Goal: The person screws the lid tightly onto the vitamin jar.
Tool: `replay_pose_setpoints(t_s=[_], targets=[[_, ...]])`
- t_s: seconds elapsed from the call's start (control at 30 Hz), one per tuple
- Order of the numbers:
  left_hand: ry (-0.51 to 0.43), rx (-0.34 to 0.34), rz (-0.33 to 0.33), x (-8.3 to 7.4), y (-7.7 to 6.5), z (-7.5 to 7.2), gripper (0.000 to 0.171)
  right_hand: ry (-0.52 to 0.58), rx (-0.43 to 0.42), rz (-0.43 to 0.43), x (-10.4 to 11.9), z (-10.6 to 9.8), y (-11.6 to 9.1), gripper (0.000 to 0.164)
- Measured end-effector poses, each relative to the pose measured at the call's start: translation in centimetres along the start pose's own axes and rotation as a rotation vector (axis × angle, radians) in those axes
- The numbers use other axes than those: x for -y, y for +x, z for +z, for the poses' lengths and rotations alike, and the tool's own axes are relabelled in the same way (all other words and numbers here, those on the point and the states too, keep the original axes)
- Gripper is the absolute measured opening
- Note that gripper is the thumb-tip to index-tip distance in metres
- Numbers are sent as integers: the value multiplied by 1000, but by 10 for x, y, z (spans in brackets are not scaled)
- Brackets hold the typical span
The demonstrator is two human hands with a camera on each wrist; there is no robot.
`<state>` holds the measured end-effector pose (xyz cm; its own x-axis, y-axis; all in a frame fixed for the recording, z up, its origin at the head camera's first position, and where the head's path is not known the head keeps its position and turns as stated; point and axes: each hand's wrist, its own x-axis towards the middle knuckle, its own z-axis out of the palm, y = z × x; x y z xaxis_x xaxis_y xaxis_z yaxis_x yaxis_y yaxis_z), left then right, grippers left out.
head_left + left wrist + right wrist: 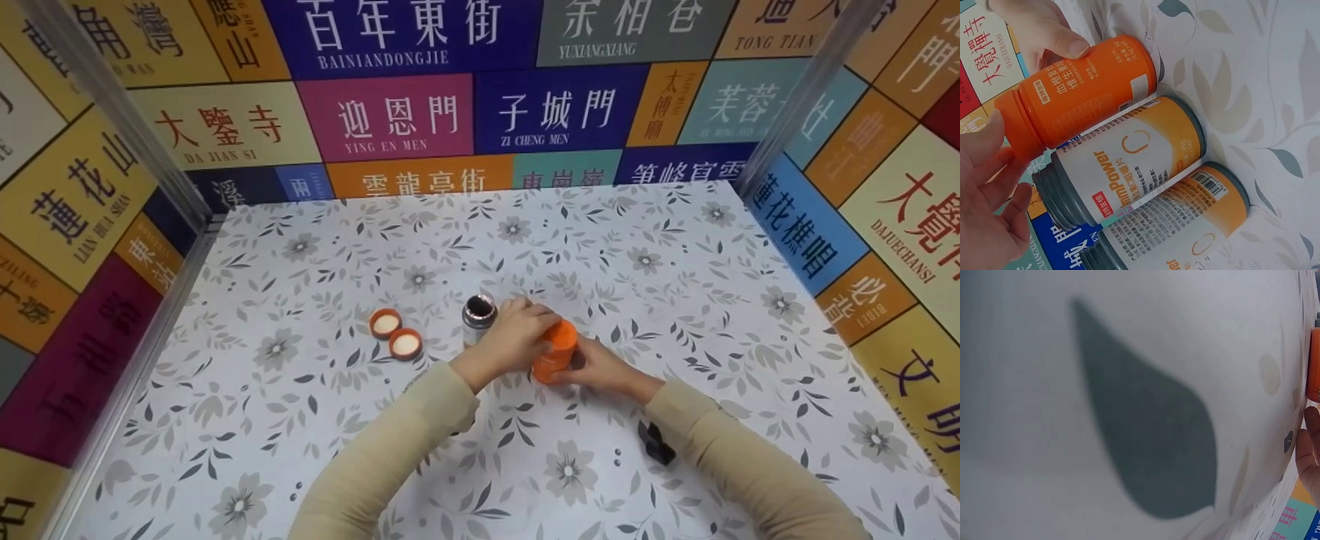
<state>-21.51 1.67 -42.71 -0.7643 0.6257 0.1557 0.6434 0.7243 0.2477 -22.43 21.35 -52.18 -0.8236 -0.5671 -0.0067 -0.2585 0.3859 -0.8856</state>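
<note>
An orange bottle (549,369) with an orange screw cap (1016,124) stands upright on the table, in front of the person. The right hand (606,369) grips its body low down, thumb along the side. From above, the left hand (517,334) pinches the cap between thumb and fingers. Next to the orange bottle stand two uncapped bottles with grey necks and white-and-orange labels, a nearer one (1129,157) and a farther one (1179,225). In the head view the left hand hides one of them. At the right wrist view's edge, part of the orange bottle (1314,365) shows.
Two orange-rimmed caps (386,323) (406,344) lie on the table left of the bottles, pale insides up. A black object (656,444) shows beside the right sleeve. A leaf-patterned cloth (285,420) covers the table; panels with Chinese lettering (397,116) stand around it.
</note>
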Motion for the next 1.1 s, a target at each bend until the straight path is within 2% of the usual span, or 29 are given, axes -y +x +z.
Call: replay_pose_setpoints(t_s=[0.17,0.3,0.43,0.57,0.73,0.9,1.1], targets=[[-4,-4,37,1,-1,1,36,14,-4,13,0,1,0,79],[-22,-7,39,2,-3,2,41,-23,-9,5,-1,2,1,79],[-44,-25,-12,2,-5,5,48,-35,0,-7,-2,2,0,74],[-35,-89,-82,0,-6,9,59,-5,7,-5,-1,2,-1,72],[18,-140,-107,-3,-6,14,55,-12,7,-7,-2,2,-1,75],[30,-130,-101,-3,-5,15,52,-22,8,13,-2,1,0,75],[45,-80,-77,-2,-3,12,49,-31,1,32,-1,1,1,73]])
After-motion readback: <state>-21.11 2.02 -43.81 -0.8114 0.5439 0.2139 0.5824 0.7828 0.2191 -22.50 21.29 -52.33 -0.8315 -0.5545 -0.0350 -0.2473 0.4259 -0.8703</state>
